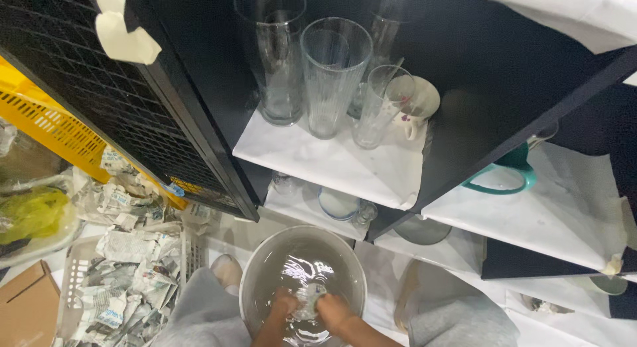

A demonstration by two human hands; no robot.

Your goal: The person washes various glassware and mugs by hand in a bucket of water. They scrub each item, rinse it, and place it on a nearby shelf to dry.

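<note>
A round metal basin (255,267) with water sits low between my knees. Both my hands are in the water. My left hand (284,304) and my right hand (332,310) together hold a small clear glass item (309,299) with a pattern, gripping it from either side. Above stands a black shelf unit (199,121) lined with white paper; on it are several tall clear glasses (332,68) and a small white cup (419,103).
A teal-rimmed mug (507,178) sits on the right shelf. Lower shelves hold a bowl (338,204) and small glass pieces. At left a white basket (73,274) of crumpled newspaper, a yellow crate (46,118) and a cardboard box (26,310).
</note>
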